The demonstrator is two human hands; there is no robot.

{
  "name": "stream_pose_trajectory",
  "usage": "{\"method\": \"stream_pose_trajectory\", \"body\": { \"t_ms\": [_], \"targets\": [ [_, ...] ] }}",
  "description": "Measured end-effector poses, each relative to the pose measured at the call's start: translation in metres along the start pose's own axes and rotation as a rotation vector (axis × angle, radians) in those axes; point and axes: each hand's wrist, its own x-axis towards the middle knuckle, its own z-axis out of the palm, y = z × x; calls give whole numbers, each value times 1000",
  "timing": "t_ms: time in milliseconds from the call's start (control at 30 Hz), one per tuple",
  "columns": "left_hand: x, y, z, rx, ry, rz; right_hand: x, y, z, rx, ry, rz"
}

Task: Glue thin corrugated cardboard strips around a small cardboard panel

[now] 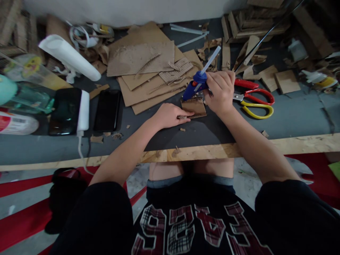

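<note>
My right hand (221,90) grips a blue glue gun (195,86) with a translucent glue stick (211,59) standing out of its back end. The gun's nozzle end points down and left, close over the far edge of a small cardboard piece (193,107); whether it touches is hidden. At the near left of that piece, my left hand (172,116) pinches its edge between thumb and fingers and steadies it on the dark grey table top. Just right of my right hand lie scissors (256,101) with one red and one yellow handle, beside a red-handled tool (246,84).
Stacked cardboard sheets (140,58) lie behind my hands, with loose glue sticks (191,40) farther back. A black phone (107,109), a power bank (65,111) with a white cable, and bottles (18,122) stand left. Small glue bottles (320,78) and cardboard scraps are at right.
</note>
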Motion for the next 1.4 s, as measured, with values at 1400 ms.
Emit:
{"method": "stream_pose_trajectory", "body": {
  "t_ms": [1400],
  "targets": [
    [-1,0,-3,-54,-18,13,2,9,-13,-1,-18,-9]
  ]
}}
